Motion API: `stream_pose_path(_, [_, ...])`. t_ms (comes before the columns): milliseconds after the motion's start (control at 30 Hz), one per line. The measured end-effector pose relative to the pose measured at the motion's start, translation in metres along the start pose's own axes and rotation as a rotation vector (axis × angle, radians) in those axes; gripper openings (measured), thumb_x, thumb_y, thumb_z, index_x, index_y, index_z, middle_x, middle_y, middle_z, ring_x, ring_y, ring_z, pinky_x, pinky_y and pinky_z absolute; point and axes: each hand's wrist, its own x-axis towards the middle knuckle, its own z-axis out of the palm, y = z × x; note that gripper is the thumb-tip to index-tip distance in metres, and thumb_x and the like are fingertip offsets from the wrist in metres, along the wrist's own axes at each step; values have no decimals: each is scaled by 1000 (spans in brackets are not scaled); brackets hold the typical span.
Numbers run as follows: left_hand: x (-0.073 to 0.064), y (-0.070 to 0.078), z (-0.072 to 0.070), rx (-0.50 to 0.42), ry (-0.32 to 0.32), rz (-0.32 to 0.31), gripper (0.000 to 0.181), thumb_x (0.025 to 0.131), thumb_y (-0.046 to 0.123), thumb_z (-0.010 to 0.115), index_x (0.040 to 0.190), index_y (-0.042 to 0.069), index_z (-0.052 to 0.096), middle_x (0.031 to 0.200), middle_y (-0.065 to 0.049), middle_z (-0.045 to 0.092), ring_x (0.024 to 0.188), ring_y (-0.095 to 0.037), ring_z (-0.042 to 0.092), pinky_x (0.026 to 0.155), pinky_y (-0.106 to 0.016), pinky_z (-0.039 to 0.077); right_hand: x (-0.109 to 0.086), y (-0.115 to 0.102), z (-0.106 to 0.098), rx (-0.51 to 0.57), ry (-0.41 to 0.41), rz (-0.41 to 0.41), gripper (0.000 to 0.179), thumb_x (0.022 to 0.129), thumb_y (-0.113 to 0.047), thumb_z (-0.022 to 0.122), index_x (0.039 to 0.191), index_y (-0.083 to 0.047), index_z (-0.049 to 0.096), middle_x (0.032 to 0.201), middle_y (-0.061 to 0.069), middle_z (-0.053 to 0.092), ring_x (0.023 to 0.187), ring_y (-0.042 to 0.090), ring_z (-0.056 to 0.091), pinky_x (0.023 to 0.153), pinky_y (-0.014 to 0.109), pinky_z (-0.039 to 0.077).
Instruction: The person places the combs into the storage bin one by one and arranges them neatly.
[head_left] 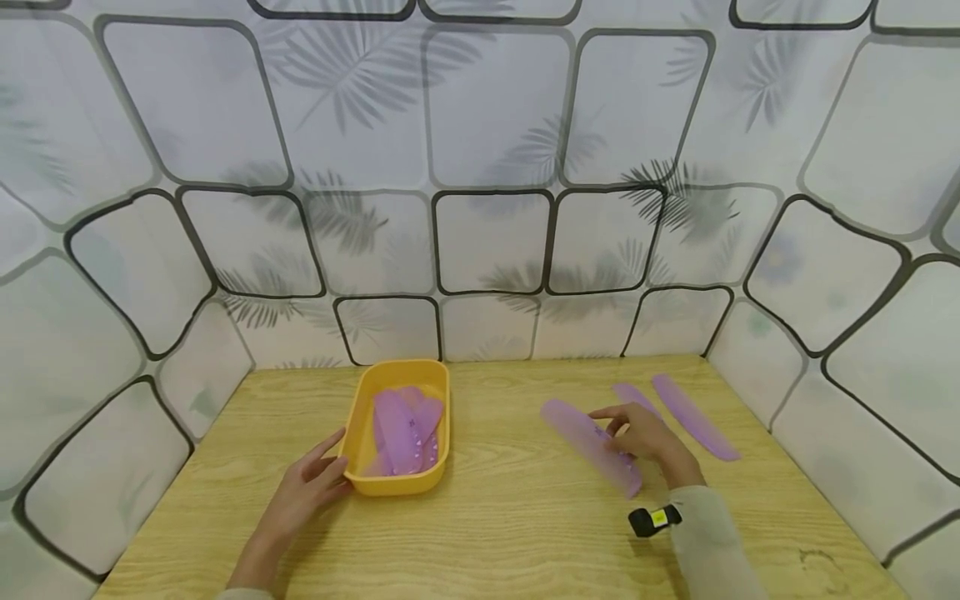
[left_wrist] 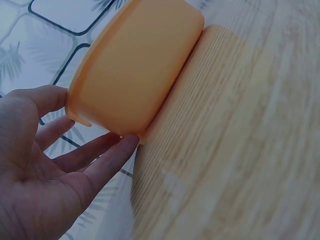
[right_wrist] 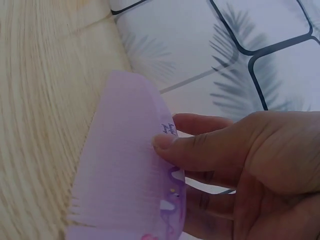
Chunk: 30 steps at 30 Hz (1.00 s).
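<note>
My right hand (head_left: 634, 435) pinches a translucent purple comb (head_left: 588, 442) by its printed spine. In the right wrist view, the thumb of the right hand (right_wrist: 215, 160) lies on the face of the comb (right_wrist: 122, 150), with fingers behind it. At the left corner of a yellow plastic box (head_left: 401, 485), my left hand (head_left: 306, 492) touches the wall with extended fingers. Its fingertips meet the side of the box (left_wrist: 135, 60) in the left wrist view. Several purple combs (head_left: 401, 429) lie overlapping inside the box.
Two more purple items lie on the table at the right: a comb (head_left: 693, 417) and a partly hidden piece (head_left: 636, 395) behind the right hand. Patterned walls (head_left: 491, 242) enclose the wooden table (head_left: 480, 542) at the back and sides. A black device (head_left: 654, 521) sits by the right sleeve.
</note>
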Motion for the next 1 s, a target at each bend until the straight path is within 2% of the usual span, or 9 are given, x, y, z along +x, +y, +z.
stream_pose_path(267, [1, 0, 1, 6, 6, -6, 62, 108, 30, 56, 164, 18, 31, 148, -29, 51, 112, -8, 68, 98, -30, 62, 3, 3, -2, -26, 18, -81, 41, 91, 4, 70, 131, 6, 66, 95, 15, 68, 59, 9, 49, 49, 22, 45])
stream_pose_path(633, [1, -1, -1, -10, -12, 19, 62, 109, 28, 55, 164, 15, 30, 146, -29, 53, 109, -5, 68, 99, -31, 61, 10, -13, 2, -25, 2, -99, 38, 93, 2, 69, 130, 3, 69, 98, 15, 69, 56, 8, 47, 48, 20, 42])
stream_pose_path(1000, [1, -1, -1, -17, -20, 26, 62, 109, 27, 55, 164, 13, 29, 146, -31, 52, 109, -4, 68, 98, -31, 62, 20, -27, 9, -16, -23, -101, 37, 93, 0, 69, 130, 1, 70, 102, 17, 70, 63, 9, 53, 53, 21, 47])
